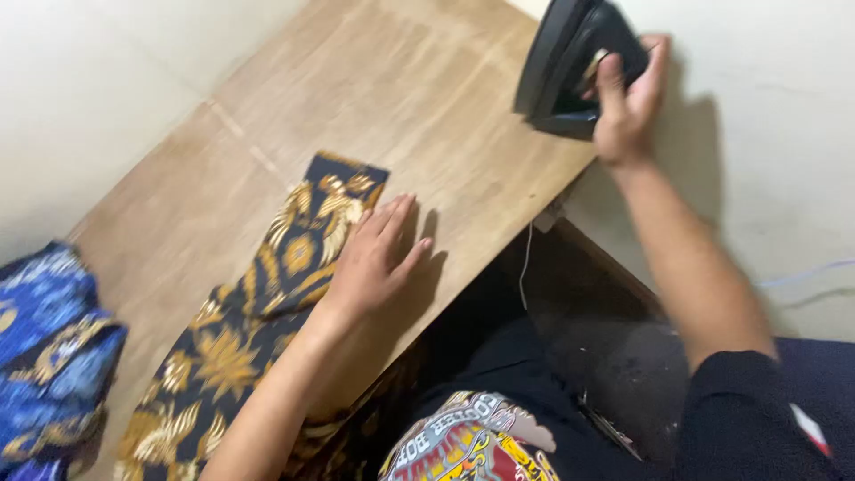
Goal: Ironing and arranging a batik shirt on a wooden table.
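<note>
— Where the left hand [374, 258] is laid, what is found beneath it?

— A strip of dark cloth [258, 312] printed with gold leaves and flowers is pressed flat under it; the palm is spread wide with the fingers [396, 218] straight and together, and nothing is gripped. The strip is stretched along the wooden board [401, 98] from the lower left up to the middle, its squared end lying just beyond the fingertips.

— And the right hand [628, 98]?

— It is closed around the handle of a black iron [570, 62], which is stood at the board's far right corner, tilted up with its sole turned to the left. The thumb is seen curled over the handle.

— What is noted of materials farther out?

— The board is of pale, worn plywood with a faint seam across it, and a thin white cord [525, 267] is hung below its right edge. A folded blue cloth [49, 347] with gold patterning is kept at the left edge, well apart from the dark strip. Plain whitish wall is seen behind. A dark sleeve [757, 419] is worn on the right arm, and a bright printed emblem in yellow, red and white is shown on the dark shirt [472, 441] at the bottom.
</note>
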